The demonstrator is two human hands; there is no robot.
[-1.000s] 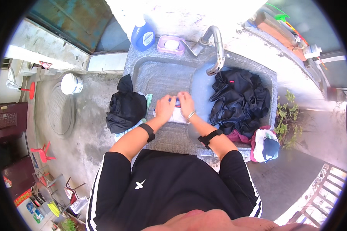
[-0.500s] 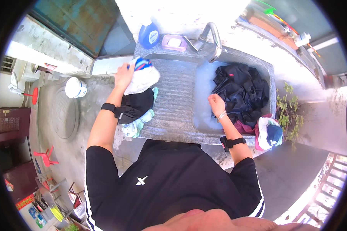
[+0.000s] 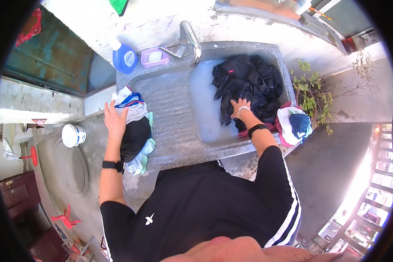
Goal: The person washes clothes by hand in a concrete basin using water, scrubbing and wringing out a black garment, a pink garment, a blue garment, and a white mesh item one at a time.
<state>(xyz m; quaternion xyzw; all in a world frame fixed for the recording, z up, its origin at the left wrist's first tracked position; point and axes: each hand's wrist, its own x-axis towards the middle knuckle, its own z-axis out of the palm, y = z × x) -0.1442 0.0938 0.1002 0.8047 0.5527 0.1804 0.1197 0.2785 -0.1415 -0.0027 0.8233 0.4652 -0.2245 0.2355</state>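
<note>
1. Left hand (image 3: 115, 120) was open, fingers spread, beside the white garment (image 3: 134, 111) with blue and red trim; no grip showed.
2. Right hand (image 3: 240, 108) had fingers parted on the black garment (image 3: 253, 78); couldn't tell if it pinched fabric.
3. Black garment lay bunched in cloudy water (image 3: 205, 100), right side of stone sink (image 3: 168, 126); white one lay atop black cloth (image 3: 134, 137), left edge.
4. Black garment looked limp, probably heavy, slippery wet; gathered folds seemed the best hold. White one looked soft, lighter.

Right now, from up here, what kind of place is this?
It looks like an outdoor washing spot, perhaps a yard: there's a ribbed stone sink, black clothes in cloudy water, and a leafy plant growing nearby.
</note>
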